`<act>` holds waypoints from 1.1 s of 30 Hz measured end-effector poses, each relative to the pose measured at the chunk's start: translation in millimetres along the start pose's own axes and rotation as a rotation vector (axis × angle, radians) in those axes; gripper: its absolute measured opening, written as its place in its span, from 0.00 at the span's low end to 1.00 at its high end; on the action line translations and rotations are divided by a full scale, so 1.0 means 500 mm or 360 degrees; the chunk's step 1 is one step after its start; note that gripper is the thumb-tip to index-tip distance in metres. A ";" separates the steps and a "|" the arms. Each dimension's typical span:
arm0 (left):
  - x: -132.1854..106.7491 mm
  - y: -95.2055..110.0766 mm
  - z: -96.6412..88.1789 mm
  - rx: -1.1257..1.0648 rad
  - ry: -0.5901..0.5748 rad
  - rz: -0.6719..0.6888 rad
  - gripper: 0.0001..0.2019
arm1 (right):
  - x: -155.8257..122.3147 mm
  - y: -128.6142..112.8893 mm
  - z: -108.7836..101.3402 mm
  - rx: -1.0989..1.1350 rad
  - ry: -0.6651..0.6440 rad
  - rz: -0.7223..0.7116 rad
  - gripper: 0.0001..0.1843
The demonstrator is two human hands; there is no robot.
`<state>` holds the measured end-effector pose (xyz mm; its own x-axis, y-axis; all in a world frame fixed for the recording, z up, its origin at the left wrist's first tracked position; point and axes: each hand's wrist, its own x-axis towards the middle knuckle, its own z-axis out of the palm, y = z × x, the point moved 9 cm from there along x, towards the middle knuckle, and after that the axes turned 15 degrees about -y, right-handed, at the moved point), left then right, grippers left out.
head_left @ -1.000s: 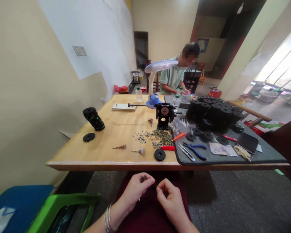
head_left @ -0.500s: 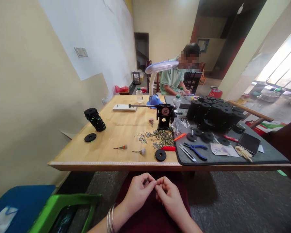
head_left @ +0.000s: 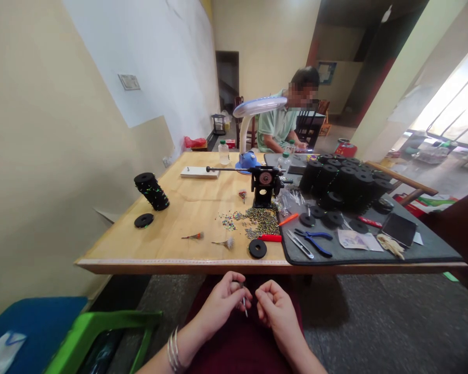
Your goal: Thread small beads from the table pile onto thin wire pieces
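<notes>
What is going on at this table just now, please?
The person's left hand holds a thin pale piece in front of the wooden table. The right hand is close by but apart, pinched; whether it holds anything is unclear. On the table, small patterned pieces lie near a black machine, and another person is beyond the lamp.

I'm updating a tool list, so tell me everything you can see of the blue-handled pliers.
The pliers lie on the grey mat, beside a silver tool. Their two handles are blue, apparently plastic- or rubber-coated, spread apart toward the picture's right. The dark, metal-looking jaws point left; whether they are parted is too small to tell. The mat supports them.
</notes>
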<state>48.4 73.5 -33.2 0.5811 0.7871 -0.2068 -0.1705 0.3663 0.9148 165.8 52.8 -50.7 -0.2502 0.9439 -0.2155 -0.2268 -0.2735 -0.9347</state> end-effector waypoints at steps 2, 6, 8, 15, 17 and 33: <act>0.002 -0.004 -0.002 -0.0010 0.0004 -0.0007 0.15 | -0.001 0.000 0.001 0.0001 -0.0001 0.0007 0.24; 0.001 -0.017 0.000 -0.0056 -0.0003 -0.0102 0.16 | -0.001 -0.002 0.000 -0.0041 0.0004 0.0019 0.25; 0.000 -0.019 0.002 -0.0076 0.0007 -0.0124 0.16 | 0.000 -0.001 0.001 -0.0061 0.0002 0.0016 0.25; 0.002 -0.011 0.004 0.0075 0.0048 -0.0069 0.17 | 0.006 0.005 0.004 -0.0146 -0.0033 -0.0027 0.23; 0.003 -0.013 0.003 0.0135 0.0037 -0.0052 0.17 | 0.008 0.004 0.006 -0.0186 -0.0042 -0.0038 0.23; 0.001 -0.016 0.001 0.0399 0.0056 0.0022 0.10 | 0.007 -0.012 0.012 -0.0429 -0.0050 -0.0119 0.13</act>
<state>50.5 70.7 -40.5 0.5513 0.8096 -0.2015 0.0271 0.2240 0.9742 160.6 56.4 -44.1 -0.2723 0.9522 -0.1384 0.0116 -0.1406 -0.9900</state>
